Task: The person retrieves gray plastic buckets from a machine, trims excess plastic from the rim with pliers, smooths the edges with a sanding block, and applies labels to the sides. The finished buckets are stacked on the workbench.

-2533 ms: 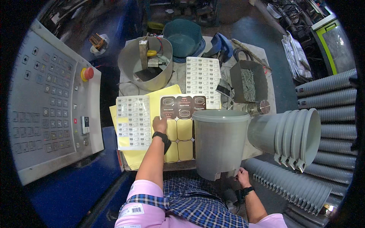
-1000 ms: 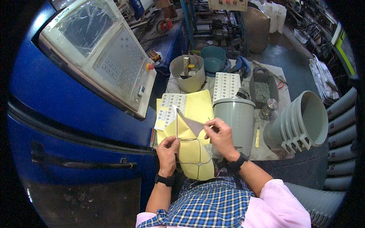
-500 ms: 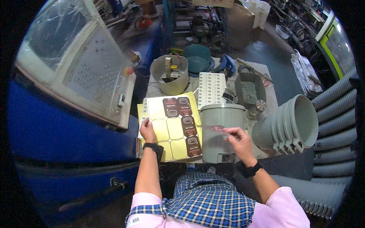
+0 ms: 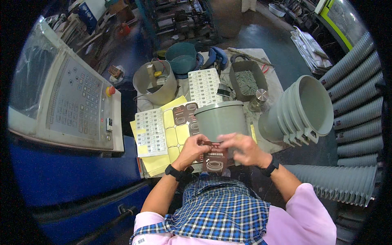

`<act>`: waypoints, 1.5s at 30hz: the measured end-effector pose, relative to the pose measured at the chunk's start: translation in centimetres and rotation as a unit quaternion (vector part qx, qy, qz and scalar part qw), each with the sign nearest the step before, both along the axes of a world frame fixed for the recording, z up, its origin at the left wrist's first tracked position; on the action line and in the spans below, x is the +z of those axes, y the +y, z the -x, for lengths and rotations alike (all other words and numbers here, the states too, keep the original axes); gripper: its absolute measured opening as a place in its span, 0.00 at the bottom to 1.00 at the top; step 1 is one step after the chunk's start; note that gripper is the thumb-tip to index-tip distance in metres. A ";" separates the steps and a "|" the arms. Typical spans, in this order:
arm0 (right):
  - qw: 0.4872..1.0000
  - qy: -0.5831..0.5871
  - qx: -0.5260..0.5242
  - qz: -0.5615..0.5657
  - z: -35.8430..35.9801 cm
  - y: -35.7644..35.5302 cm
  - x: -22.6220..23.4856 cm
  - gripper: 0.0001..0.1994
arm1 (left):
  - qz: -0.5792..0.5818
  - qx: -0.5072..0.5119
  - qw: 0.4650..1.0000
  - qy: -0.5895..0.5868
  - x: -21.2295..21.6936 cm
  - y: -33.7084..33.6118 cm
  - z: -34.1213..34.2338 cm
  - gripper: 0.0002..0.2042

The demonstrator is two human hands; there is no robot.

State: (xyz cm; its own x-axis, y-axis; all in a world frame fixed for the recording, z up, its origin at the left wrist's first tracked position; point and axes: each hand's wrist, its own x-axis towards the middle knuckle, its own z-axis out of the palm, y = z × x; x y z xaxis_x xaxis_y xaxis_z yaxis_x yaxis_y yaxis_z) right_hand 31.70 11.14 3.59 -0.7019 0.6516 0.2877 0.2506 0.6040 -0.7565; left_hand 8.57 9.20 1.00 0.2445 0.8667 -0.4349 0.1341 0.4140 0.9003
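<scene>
A dark brown label with a printed coil picture hangs in front of an upright grey-green bucket. My left hand pinches its upper left corner. Close to the label's upper right edge is my right hand; its fingers are smeared by motion, so their grip on the label is unclear. Left of the bucket lies a yellow-backed label sheet, with some brown labels on it and bare yellow spaces. A white sheet of small stickers overlaps that sheet's left side.
Nested grey buckets lie tilted at the table's right. Behind the upright bucket are another sticker sheet, a bin of grey pieces, a metal-capped jar and a tool-filled tub. A machine panel borders the left, ribbed grey hoses the right.
My left hand has left the label sheet and now grips the label in front of the bucket. My right hand has brought the label leftward and down. The view has tilted and shifted.
</scene>
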 end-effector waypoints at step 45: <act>0.889 -0.236 -0.290 0.266 -3.0 0.8 -10.2 0.27 | -0.278 0.154 0.856 0.407 -8.2 4.3 -8.4 0.19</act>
